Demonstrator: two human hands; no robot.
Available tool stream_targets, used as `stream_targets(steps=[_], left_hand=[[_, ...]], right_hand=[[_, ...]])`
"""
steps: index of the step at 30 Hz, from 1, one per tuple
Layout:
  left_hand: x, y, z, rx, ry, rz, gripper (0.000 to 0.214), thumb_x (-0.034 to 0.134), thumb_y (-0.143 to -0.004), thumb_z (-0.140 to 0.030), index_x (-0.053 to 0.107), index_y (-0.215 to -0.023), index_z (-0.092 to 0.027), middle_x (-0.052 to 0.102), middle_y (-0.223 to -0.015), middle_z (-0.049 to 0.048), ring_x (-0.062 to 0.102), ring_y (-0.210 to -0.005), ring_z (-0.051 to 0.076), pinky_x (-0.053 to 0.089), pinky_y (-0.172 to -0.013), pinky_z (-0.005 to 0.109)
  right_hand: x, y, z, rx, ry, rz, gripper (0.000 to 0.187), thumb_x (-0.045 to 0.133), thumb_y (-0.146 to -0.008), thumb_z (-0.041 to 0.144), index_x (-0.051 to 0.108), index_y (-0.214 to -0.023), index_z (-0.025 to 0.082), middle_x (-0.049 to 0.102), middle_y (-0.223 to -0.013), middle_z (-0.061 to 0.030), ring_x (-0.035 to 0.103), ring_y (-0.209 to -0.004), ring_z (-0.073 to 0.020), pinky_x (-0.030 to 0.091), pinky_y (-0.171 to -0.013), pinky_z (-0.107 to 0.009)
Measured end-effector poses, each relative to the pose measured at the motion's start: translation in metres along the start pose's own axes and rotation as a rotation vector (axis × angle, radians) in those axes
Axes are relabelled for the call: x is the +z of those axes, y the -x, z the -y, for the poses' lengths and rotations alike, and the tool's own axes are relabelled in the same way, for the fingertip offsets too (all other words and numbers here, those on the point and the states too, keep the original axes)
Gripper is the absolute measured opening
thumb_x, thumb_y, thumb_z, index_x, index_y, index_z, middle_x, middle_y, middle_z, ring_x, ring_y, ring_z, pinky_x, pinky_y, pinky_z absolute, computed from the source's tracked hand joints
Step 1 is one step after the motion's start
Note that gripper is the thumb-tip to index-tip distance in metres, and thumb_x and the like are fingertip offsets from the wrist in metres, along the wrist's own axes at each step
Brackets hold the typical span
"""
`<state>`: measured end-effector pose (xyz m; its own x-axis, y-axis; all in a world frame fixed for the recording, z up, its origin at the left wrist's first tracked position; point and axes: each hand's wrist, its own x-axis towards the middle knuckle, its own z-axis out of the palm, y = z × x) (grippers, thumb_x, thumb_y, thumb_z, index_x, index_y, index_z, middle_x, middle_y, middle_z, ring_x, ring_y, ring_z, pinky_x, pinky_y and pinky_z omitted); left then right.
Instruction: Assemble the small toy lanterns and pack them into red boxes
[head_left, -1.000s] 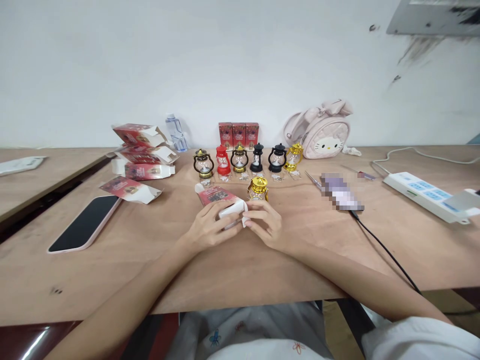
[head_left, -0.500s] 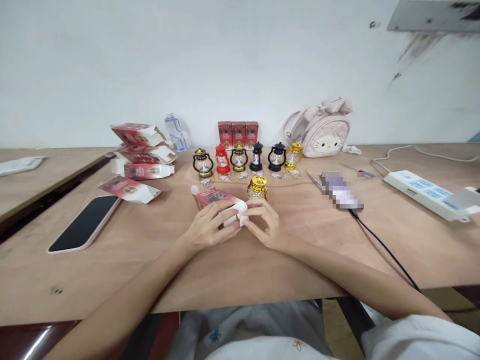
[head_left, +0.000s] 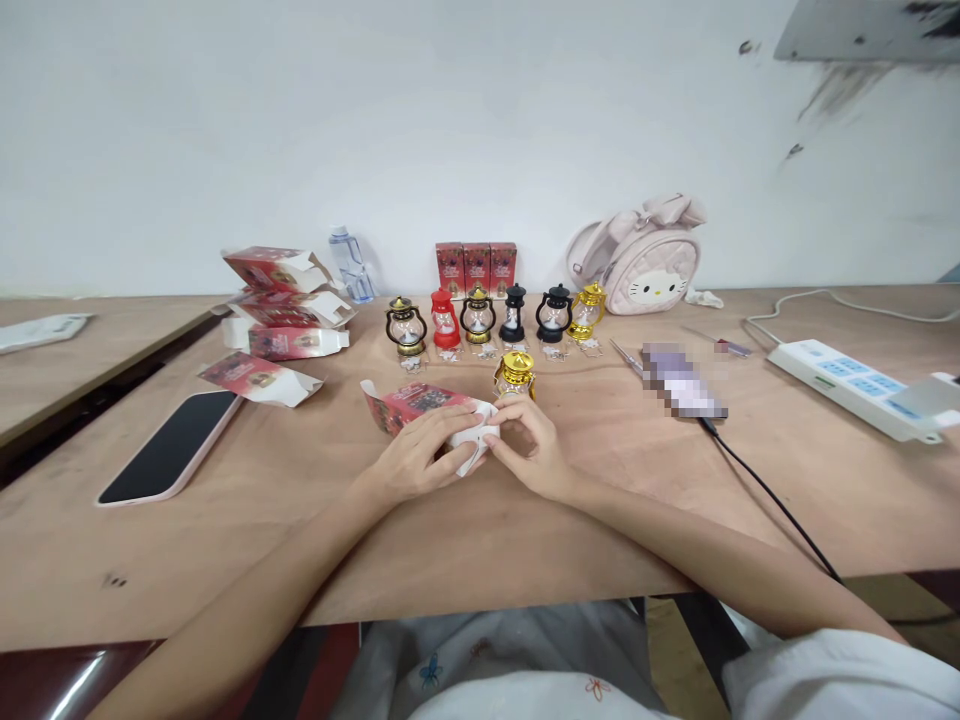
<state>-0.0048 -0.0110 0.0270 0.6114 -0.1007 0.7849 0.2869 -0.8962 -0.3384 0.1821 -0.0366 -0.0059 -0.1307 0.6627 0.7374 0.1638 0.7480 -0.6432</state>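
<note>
A red printed cardboard box (head_left: 420, 398) lies on its side at the middle of the table, its far-left flap standing out. My left hand (head_left: 421, 455) is closed around the box near its right end. The fingers of my right hand (head_left: 534, 450) pinch the white flaps at that end. Just behind my right hand stands a small gold lantern (head_left: 514, 372), its lower part hidden by the fingers. Farther back is a row of lanterns, among them a red lantern (head_left: 445, 320) and a black lantern (head_left: 555, 315), with small metal pieces in front of them.
Stacked open red boxes (head_left: 296, 343) and a phone (head_left: 169, 447) lie to the left. Three upright red boxes (head_left: 476, 268), a water bottle (head_left: 350, 262) and a pink bag (head_left: 654, 270) stand by the wall. A cabled phone (head_left: 684, 382) and power strip (head_left: 855, 388) are on the right.
The box has turned slightly, its far-left end shifting left and its flap showing more. The white flaps at the right end now lie closer against the box under my fingers.
</note>
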Motion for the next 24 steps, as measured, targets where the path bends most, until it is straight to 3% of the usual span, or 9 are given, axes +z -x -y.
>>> stream_targets(steps=[5, 15, 24], left_hand=[[-0.0008, -0.0003, -0.0009, 0.01, -0.017, 0.023, 0.027, 0.072, -0.077, -0.02, 0.051, -0.093, -0.015, 0.064, -0.105, 0.0125, 0.064, -0.102, 0.021, 0.059, -0.083, 0.036], [-0.002, 0.0011, -0.0019, -0.008, 0.046, 0.069, 0.023, 0.069, -0.077, -0.012, 0.05, -0.091, -0.013, 0.064, -0.111, 0.0161, 0.06, -0.112, 0.024, 0.058, -0.087, 0.041], [-0.0002, 0.0025, -0.0027, -0.027, 0.031, 0.101, 0.026, 0.067, -0.081, -0.016, 0.051, -0.101, -0.016, 0.064, -0.113, 0.0133, 0.06, -0.114, 0.024, 0.058, -0.087, 0.039]], right_hand=[[0.0012, 0.0014, -0.0039, 0.067, -0.07, 0.013, 0.011, 0.061, -0.084, 0.023, 0.056, -0.093, 0.023, 0.056, -0.096, -0.0048, 0.058, -0.092, -0.0152, 0.054, -0.075, -0.029], [0.002, 0.0006, -0.0043, 0.065, -0.06, -0.002, 0.01, 0.061, -0.084, 0.022, 0.056, -0.092, 0.022, 0.055, -0.095, -0.0039, 0.056, -0.088, -0.0141, 0.052, -0.073, -0.028], [0.0041, -0.0006, -0.0012, 0.086, -0.001, -0.014, 0.007, 0.06, -0.085, 0.027, 0.055, -0.088, 0.022, 0.054, -0.092, -0.0037, 0.056, -0.085, -0.015, 0.052, -0.072, -0.029]])
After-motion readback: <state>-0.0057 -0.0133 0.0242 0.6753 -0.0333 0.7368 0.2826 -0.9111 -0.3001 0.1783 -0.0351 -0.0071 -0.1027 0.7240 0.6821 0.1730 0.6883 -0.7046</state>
